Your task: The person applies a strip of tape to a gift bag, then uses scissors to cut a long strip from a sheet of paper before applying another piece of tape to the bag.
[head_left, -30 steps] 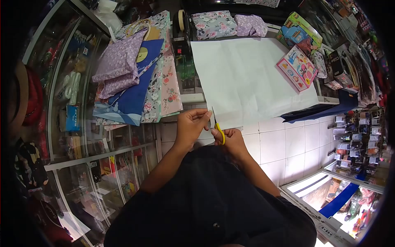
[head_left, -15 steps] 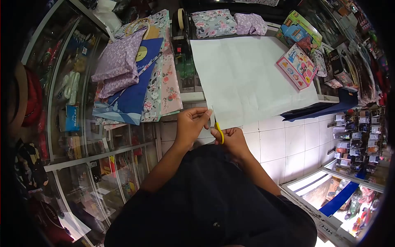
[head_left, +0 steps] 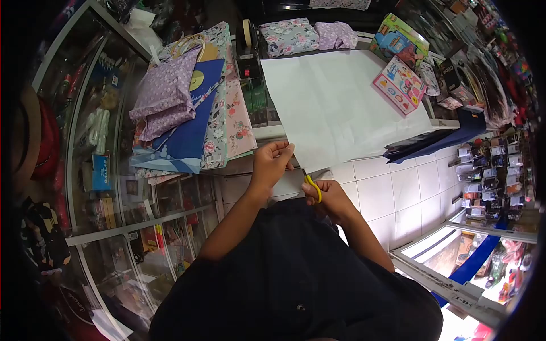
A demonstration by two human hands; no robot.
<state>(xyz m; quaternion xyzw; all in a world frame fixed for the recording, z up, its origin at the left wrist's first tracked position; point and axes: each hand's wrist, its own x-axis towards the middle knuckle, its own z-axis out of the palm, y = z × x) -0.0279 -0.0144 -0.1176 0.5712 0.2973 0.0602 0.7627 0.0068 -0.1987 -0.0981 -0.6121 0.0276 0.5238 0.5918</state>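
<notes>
A large white paper sheet [head_left: 341, 102] lies over the counter, its near edge hanging toward me. My left hand [head_left: 274, 165] pinches the sheet's near left corner between thumb and fingers. To its right, my right hand [head_left: 330, 199] grips the yellow-handled scissors [head_left: 313, 188]. The scissor blades point away from me at the sheet's near edge and are mostly hidden. A pink box [head_left: 400, 85] rests on the sheet's right part.
Flowered and blue gift bags [head_left: 205, 131] are piled on the glass case at left, a purple flowered parcel [head_left: 165, 94] on top. Folded flowered parcels [head_left: 290, 37] lie behind the sheet. Dark blue material [head_left: 455, 136] hangs at right, above the tiled floor [head_left: 392, 187].
My right hand and the scissors have moved slightly right and toward me, and the blades now meet the sheet's near edge. My left hand still pinches the corner. The view has shifted slightly.
</notes>
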